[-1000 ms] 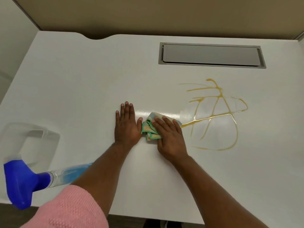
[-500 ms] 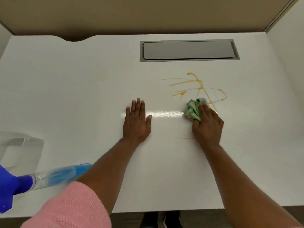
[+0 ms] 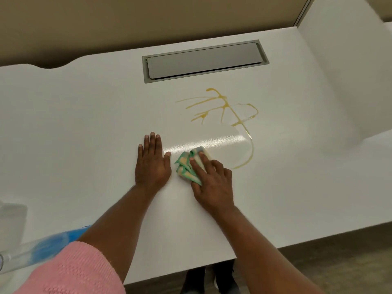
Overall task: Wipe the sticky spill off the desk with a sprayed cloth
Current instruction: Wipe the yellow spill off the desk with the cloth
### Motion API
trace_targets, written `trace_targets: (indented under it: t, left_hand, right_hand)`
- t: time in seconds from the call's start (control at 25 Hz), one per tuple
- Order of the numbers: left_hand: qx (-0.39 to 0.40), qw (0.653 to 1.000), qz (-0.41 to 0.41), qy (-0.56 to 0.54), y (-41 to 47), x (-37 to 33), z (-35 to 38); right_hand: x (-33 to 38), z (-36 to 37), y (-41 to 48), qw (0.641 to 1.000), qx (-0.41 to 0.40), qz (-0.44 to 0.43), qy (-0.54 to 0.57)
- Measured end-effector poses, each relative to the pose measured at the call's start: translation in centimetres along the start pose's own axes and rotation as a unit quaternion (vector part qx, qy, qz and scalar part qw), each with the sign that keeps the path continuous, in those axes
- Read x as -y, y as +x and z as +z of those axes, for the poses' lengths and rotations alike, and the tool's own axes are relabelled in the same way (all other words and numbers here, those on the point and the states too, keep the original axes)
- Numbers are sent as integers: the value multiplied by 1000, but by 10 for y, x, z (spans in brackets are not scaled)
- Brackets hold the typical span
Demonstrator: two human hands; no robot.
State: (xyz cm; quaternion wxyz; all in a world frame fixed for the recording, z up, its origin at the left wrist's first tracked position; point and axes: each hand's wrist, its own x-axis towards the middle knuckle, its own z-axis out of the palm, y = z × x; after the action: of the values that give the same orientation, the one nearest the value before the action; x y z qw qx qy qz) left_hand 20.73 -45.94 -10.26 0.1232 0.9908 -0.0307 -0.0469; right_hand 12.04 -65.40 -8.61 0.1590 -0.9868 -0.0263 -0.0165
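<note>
A yellow sticky spill [image 3: 224,107] runs in thin lines across the white desk [image 3: 84,134], right of centre. A wet shiny streak [image 3: 212,142] crosses the desk below the spill's upper lines. My right hand [image 3: 212,181] presses a crumpled green and yellow cloth [image 3: 186,164] flat on the desk, left of the spill's lower curve. My left hand [image 3: 151,164] lies flat, palm down, fingers together, just left of the cloth and holding nothing.
A grey cable hatch [image 3: 203,60] is set into the desk behind the spill. A clear spray bottle with blue liquid [image 3: 42,249] lies at the near left, beside a clear container [image 3: 10,217]. A white side panel [image 3: 343,81] rises on the right.
My right hand has dragged the cloth back left from the spill toward my left hand, leaving a wet streak. The middle and lower spill lines are gone. My left hand stayed put.
</note>
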Motion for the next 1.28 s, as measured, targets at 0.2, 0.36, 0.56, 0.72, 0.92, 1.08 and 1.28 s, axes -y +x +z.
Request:
trace_targets:
  t: [0.2, 0.36, 0.56, 0.72, 0.92, 1.08, 1.28]
  left_hand:
    - [1, 1000, -1, -6, 0, -2, 3]
    - [2, 1000, -10, -6, -1, -4, 2]
    - [8, 1000, 19, -21, -5, -32, 1]
    - [27, 998, 51, -21, 1, -63, 4]
    - [24, 998, 61, -9, 1, -64, 10]
    - [16, 998, 67, -8, 1, -61, 15]
    - [2, 998, 69, -9, 4, -60, 18]
  right_hand:
    - [-91, -31, -3, 989, -28, 140, -37]
    - [-122, -43, 8, 970, -40, 238, -32]
    - [-74, -29, 37, 975, -29, 219, -16]
    - [-25, -11, 62, 995, 1, 95, -1]
    - [-55, -13, 93, 995, -13, 95, -21]
    - [-107, -30, 122, 980, -39, 190, -34]
    - [-122, -32, 143, 969, -35, 243, -30]
